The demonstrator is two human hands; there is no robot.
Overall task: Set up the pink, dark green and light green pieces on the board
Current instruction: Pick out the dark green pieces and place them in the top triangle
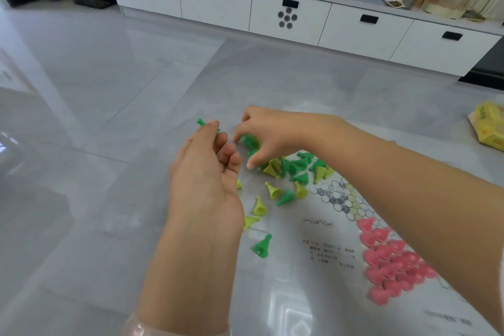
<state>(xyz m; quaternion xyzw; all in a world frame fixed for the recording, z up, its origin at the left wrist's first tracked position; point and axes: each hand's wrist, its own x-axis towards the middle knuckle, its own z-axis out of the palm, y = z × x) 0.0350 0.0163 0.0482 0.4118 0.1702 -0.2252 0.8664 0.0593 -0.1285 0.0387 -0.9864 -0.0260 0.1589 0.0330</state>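
Pink pieces [392, 262] massed, green pieces [296, 166] heaped

We see a bright, evenly daylit scene, with window glare on the glossy floor [289, 316] near the bottom. Wide-angle distortion bends the cabinet [272, 8], and the board's [327, 243] small print seems blurred.

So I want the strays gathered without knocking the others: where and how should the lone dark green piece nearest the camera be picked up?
Pinch the lone dark green piece at its narrow neck below the knob, coming from above. It lies tipped over on the floor, knob pointing away and flared base toward the camera, so the slim end probably suits fingertips better. It lies apart from the other pieces.
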